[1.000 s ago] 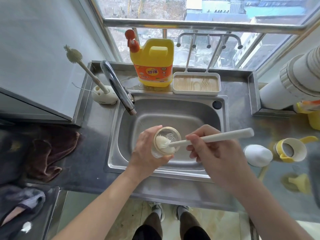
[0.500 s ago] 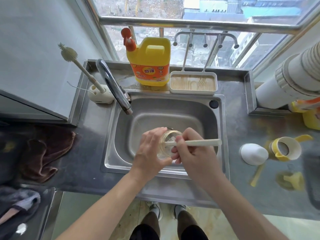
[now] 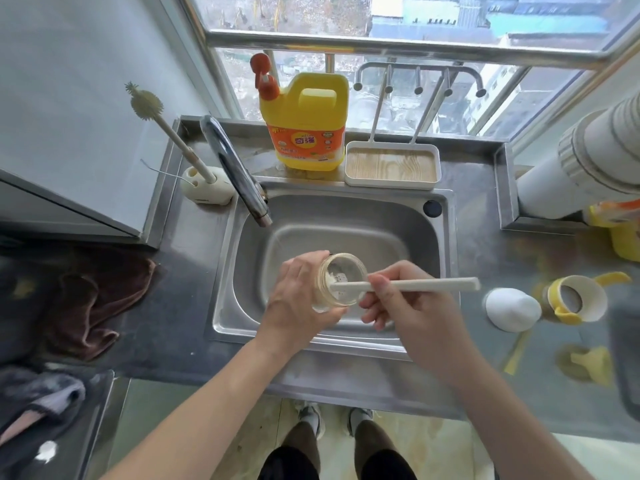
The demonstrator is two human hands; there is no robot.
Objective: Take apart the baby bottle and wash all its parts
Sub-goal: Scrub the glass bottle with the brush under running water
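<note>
Left hand (image 3: pixel 299 299) wraps around the bottle (image 3: pixel 341 284), tilting its open mouth over the sink (image 3: pixel 429 244) so the right hand (image 3: pixel 412 313), pinching the brush handle (image 3: pixel 415 285), can scrub inside while drips fall into the basin.

Home kitchen w/ sink (image 3: pixel 346 220) & tap (image 3: pixel 239 174)

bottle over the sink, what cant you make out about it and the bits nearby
Head view only:
- bottle base: covered by the left hand.
- brush head: inside the bottle, blurred.
- yellow piece on the right of the counter: smeared, shape unclear.
- white pipe: cut off by the right edge.
</note>
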